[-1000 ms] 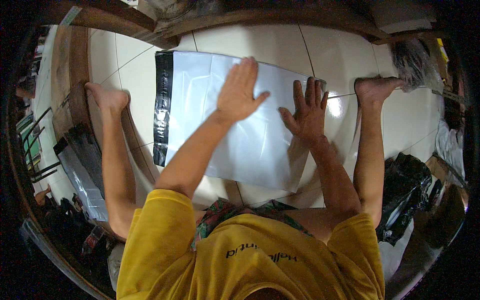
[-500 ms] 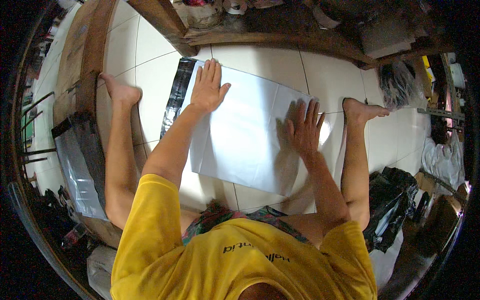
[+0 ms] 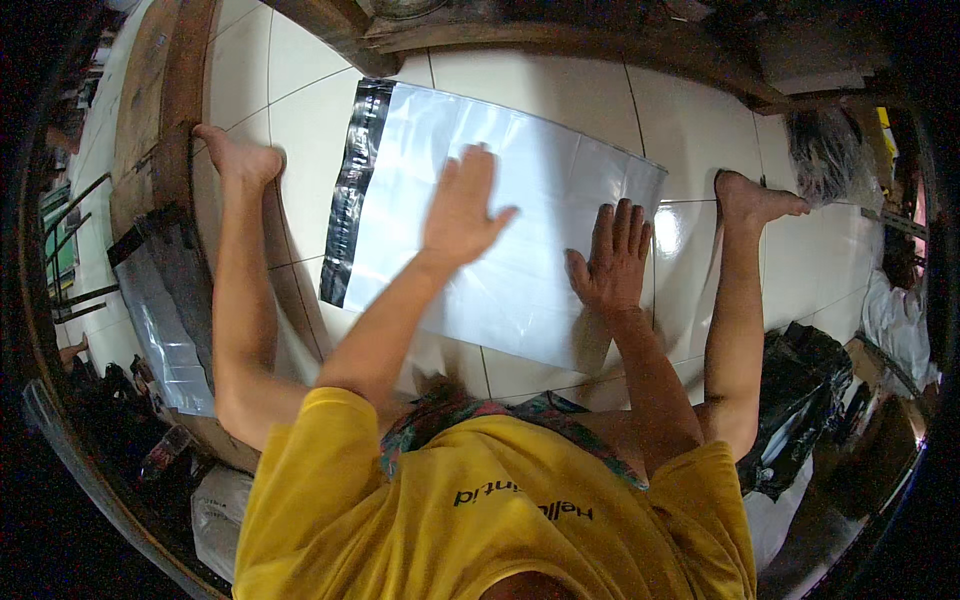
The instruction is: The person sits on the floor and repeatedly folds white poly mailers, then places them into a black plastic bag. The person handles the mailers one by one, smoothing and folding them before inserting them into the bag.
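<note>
1. Floor tiles (image 3: 310,140) are supporting a white plastic bag (image 3: 530,245) before the person.
2. Left hand (image 3: 462,212), blurred, is stretching over it, fingers straight, grasping nothing.
3. Right hand (image 3: 612,268) is covering its right end, fingers slightly spread, empty; even, flat-palmed pressure is probably helping smoothness.

A: What lies along the left?
B: A long brown wooden beam (image 3: 160,130) runs across the white tiled floor (image 3: 710,120), with thin black metal bars (image 3: 88,296) beyond it to the left. A crumpled whitish plastic bag (image 3: 220,515) sits at near left.
A: And the far side?
B: A dark brown wooden frame (image 3: 560,42) spans the scene there, with a bundle of crumpled clear plastic (image 3: 828,160) near its right end.
A: The right?
B: A wrinkled, glossy black plastic bag (image 3: 803,375); farther right, a rumpled white plastic bag (image 3: 893,318).
</note>
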`<act>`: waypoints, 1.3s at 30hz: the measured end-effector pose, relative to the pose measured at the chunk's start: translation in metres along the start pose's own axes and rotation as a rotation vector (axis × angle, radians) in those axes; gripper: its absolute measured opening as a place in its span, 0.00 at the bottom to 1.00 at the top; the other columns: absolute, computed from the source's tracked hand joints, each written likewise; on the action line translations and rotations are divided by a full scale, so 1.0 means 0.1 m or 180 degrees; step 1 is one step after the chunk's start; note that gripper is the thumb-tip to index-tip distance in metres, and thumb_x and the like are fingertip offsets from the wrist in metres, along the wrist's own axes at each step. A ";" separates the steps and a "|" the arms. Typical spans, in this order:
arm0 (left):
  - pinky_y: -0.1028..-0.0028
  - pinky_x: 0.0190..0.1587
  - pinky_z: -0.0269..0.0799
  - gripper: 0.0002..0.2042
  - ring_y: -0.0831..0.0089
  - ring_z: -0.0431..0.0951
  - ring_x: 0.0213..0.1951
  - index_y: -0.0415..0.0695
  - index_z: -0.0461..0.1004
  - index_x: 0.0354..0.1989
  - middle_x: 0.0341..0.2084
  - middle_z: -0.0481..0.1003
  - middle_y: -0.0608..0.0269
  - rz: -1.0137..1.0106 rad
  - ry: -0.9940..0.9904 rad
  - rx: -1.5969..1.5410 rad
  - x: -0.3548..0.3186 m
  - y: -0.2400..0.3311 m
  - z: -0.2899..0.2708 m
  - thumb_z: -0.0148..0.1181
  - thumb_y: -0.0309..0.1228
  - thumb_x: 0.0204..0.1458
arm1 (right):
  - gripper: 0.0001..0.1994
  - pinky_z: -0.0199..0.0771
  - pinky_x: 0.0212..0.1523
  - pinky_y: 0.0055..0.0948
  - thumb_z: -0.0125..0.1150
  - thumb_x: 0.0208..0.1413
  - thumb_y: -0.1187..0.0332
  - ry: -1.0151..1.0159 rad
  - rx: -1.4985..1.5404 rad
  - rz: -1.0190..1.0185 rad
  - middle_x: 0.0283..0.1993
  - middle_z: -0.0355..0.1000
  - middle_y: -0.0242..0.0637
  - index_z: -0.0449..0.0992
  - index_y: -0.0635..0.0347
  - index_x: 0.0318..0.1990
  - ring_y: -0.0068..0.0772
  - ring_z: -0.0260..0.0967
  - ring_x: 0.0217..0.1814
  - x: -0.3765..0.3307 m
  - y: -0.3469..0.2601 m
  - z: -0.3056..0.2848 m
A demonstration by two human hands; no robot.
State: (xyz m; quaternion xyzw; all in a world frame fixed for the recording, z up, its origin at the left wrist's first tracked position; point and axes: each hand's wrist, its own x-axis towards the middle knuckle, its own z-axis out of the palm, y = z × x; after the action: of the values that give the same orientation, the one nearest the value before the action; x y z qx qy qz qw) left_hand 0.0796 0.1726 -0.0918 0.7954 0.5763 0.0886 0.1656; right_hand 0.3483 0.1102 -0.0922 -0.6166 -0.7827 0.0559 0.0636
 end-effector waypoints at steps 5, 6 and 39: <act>0.53 0.77 0.39 0.35 0.47 0.45 0.76 0.29 0.52 0.72 0.73 0.50 0.37 -0.0095 0.0329 0.0435 -0.14 -0.66 -0.23 0.46 0.47 0.66 | 0.43 0.37 0.75 0.69 0.57 0.59 0.45 -0.0032 -0.0008 0.0054 0.75 0.48 0.70 0.56 0.72 0.71 0.73 0.41 0.78 0.03 -0.01 -0.04; 0.52 0.77 0.39 0.35 0.46 0.46 0.76 0.29 0.53 0.71 0.73 0.50 0.37 -0.0050 0.0280 0.0308 -0.18 -0.68 -0.23 0.47 0.46 0.65 | 0.42 0.39 0.75 0.66 0.58 0.60 0.48 0.0090 0.0214 0.0042 0.74 0.48 0.70 0.55 0.71 0.72 0.73 0.44 0.77 0.00 0.00 -0.06; 0.62 0.39 0.78 0.18 0.63 0.79 0.34 0.32 0.69 0.53 0.35 0.77 0.53 -0.2613 -0.0482 -0.3460 -0.83 -1.10 -0.48 0.57 0.28 0.55 | 0.19 0.78 0.46 0.42 0.66 0.58 0.68 -0.0307 0.2304 0.2070 0.47 0.77 0.49 0.74 0.70 0.53 0.45 0.78 0.42 -0.08 0.35 -0.97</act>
State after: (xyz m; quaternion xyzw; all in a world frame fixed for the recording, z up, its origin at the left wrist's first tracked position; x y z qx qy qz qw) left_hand -0.0603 0.1327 -0.0831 0.3205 0.6916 0.2395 0.6013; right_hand 0.4005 0.1113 -0.0031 -0.7641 -0.4820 0.3699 0.2169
